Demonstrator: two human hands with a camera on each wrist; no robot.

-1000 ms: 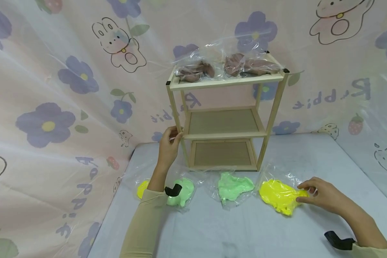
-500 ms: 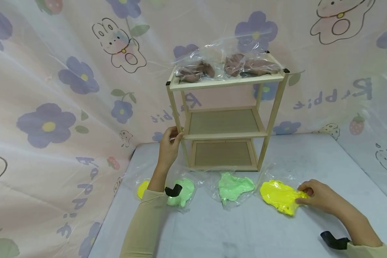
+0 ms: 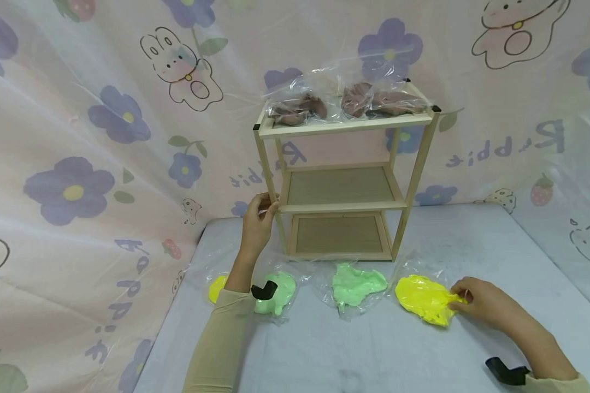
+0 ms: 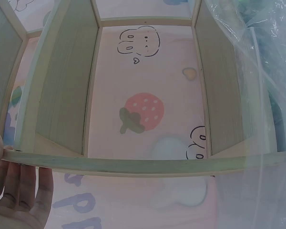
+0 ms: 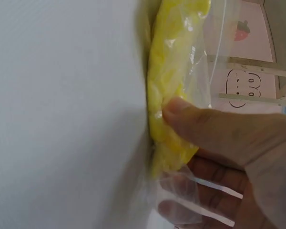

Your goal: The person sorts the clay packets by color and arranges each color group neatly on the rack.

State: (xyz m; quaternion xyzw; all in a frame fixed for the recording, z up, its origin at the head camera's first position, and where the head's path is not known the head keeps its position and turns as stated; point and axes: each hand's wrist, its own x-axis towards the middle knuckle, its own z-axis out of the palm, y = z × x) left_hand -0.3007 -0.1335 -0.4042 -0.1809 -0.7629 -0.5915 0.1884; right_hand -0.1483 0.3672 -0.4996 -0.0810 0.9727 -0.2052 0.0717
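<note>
while the pictures show one still moment, the lines go from the biggest thing to the smallest:

bench: grey bench [image 3: 423, 355], it carries the rack at the back and a row of bags in front.
rack: wooden rack [image 3: 344, 180] with three shelves; two bags of brown clay [image 3: 346, 103] lie on the top shelf, the middle and bottom shelves are bare.
other bags: two green clay bags [image 3: 359, 285] and a second yellow one [image 3: 217, 288] lie flat on the bench, near the rack's foot.
yellow clay bag: yellow clay bag [image 3: 425, 299] lies on the bench, right of the rack, well below its shelves.
left hand: left hand [image 3: 257, 225] is curled around the rack's front left post and steadies it.
right hand: right hand [image 3: 487, 304] pinches the right end of the yellow clay bag, thumb [image 5: 190, 119] on top, fingers under the plastic.
step, as i judge: the grasp on the bag is taken, the lift is not yet done.
next move, as i judge: it calls for a firm pinch, because the soft bag will sag, and a clean path to a free shelf.
</note>
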